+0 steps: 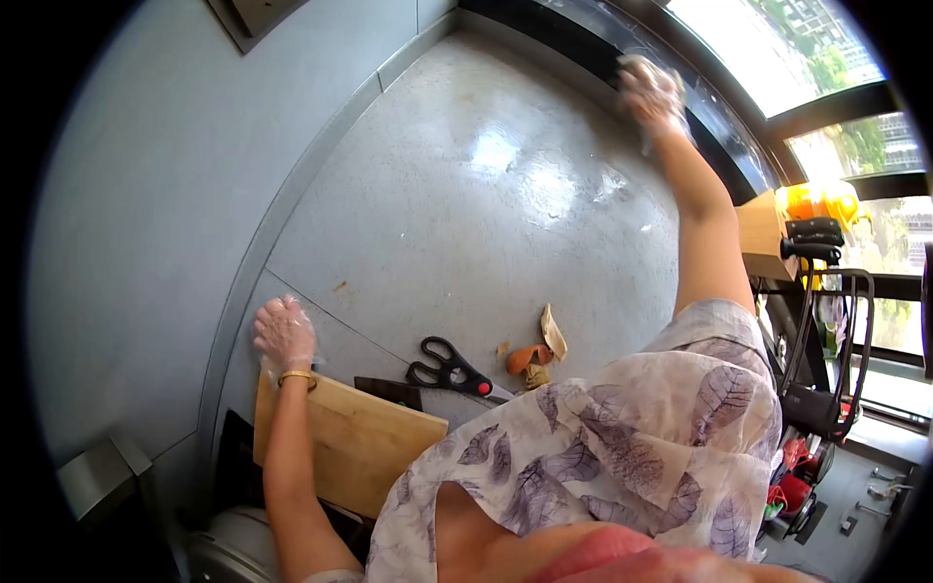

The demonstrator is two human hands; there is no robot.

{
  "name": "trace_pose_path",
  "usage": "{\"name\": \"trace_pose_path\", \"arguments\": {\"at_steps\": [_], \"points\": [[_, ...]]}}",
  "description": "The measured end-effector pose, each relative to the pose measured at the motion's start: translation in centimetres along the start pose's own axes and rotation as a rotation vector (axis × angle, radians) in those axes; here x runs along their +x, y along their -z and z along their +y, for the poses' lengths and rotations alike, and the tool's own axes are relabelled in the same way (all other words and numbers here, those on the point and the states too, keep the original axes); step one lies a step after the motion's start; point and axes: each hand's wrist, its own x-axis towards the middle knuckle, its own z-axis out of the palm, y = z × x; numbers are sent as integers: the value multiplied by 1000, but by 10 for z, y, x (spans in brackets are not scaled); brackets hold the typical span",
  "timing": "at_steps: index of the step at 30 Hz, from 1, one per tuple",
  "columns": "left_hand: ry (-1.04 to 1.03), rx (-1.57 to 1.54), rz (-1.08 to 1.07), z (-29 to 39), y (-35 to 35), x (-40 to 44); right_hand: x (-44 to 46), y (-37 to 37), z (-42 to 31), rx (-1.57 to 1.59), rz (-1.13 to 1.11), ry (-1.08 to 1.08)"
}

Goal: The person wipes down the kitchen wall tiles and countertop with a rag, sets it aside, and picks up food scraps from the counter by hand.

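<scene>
At left of the frame, the clear-plastic-gloved left hand [285,332] has its fingers close together, just past the upper-left corner of a pale rectangular wooden board [355,437] at lower left; contact is unclear. The similarly gloved right hand [652,95], upper right, is blurred, its finger state impossible to tell. Black-handled scissors [465,375] and orange-brown peel [528,360] lie lower centre on the glossy grey surface [437,194].

Grey surface [418,194], flat and smooth, with bright patches of light shining on the far part. Has a thin dark line running slantwise at the near left, and a few tiny bits here and there. Close to that line, a wooden board [360,437], light brown, with straight edges. Sits at a slant, partly hidden.
</scene>
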Motion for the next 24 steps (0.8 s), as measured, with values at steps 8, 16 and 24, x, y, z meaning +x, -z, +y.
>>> {"name": "trace_pose_path", "arguments": {"at_steps": [8, 16, 24], "points": [[14, -49, 39, 4, -2, 2, -51, 97, 55, 233, -2, -210], [-13, -15, 7, -2, -11, 4, -6, 58, 92, 229, -176, -809], [-75, 108, 96, -9, -26, 7, 20, -7, 113, 373, -343, -957]]}}
